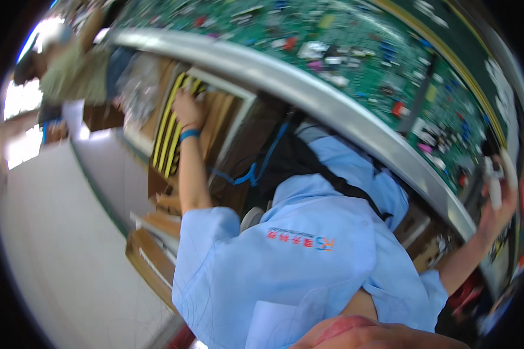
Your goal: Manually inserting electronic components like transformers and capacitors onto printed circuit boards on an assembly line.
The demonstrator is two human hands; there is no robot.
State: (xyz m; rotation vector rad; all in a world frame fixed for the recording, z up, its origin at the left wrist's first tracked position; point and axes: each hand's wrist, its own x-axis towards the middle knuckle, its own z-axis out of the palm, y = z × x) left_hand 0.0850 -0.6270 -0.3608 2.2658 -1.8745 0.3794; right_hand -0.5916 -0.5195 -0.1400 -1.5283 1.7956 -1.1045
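Observation:
My left hand (188,109), a blue band on its wrist, reaches out over a cardboard box to my left. It lies on or just above a yellow-and-black striped piece (166,129) at that box. Blur smears its fingers, so I cannot make out whether they hold anything. At the far right, my right hand (498,208) is closed around a white-handled hand tool (495,189), whose exact kind is too blurred to tell. This hand is beside the bench edge, near the green circuit boards (355,75).
A silver metal rail (308,96) edges the bench. Cardboard boxes (151,256) stand by a pale panel (70,232) on the left. Clear plastic wrap (138,87) lies near a person (75,70) at the upper left. A blue cord (253,173) hangs beside me.

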